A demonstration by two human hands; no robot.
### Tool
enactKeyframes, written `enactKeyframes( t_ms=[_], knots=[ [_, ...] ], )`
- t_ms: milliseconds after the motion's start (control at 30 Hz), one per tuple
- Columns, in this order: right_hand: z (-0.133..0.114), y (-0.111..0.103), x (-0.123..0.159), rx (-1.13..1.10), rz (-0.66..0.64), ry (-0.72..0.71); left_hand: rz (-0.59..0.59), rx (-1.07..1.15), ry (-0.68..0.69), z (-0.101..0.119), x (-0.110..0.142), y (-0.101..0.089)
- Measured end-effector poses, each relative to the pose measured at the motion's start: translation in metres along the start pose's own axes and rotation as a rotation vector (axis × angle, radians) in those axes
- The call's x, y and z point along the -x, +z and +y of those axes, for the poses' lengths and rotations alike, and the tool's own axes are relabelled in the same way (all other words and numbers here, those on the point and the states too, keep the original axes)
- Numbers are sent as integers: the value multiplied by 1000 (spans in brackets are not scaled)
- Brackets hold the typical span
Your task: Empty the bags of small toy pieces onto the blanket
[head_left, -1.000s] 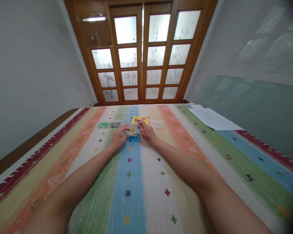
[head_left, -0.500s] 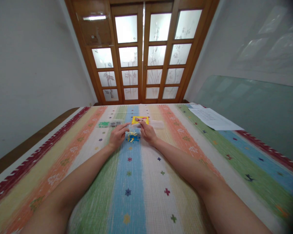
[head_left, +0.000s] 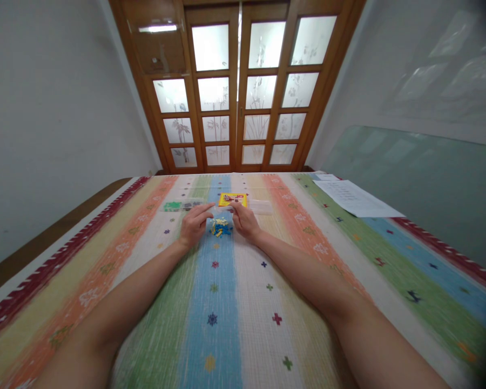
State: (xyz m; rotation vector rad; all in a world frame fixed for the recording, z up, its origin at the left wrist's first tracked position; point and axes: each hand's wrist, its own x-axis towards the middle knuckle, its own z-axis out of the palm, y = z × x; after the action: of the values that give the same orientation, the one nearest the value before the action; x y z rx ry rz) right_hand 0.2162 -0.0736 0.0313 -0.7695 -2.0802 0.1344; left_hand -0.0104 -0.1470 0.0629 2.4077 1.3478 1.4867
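Both of my hands meet over the middle of the table at a clear plastic bag. My left hand pinches its left upper edge, fingers pressed together. On the other side, my right hand has thumb and index finger closed on the right upper edge. Small blue and yellow pieces, like toy bricks, form a heap low between the hands. They seem to lie in the bag, but its thin film is hard to make out. A yellow printed box or booklet lies just beyond my fingers.
Left of the hands lies a clear pack or tray with green pieces and dark grey pieces. A clear, whitish container lies right of the yellow item. Printed paper sheets rest on the striped tablecloth at right.
My left hand has shifted slightly to the left. The right hand and the heap of pieces look nearly unmoved.
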Motion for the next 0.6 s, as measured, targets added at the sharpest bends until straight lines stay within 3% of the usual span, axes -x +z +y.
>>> enactKeyframes(
  t_ms=[400, 600],
  knots=[
    [-3, -2, -1, 27, -4, -31, 49, 14, -68, -1, 1, 6],
    [-15, -2, -3, 33, -49, -81, -11, 92, -150, 0, 1, 15]
  ],
)
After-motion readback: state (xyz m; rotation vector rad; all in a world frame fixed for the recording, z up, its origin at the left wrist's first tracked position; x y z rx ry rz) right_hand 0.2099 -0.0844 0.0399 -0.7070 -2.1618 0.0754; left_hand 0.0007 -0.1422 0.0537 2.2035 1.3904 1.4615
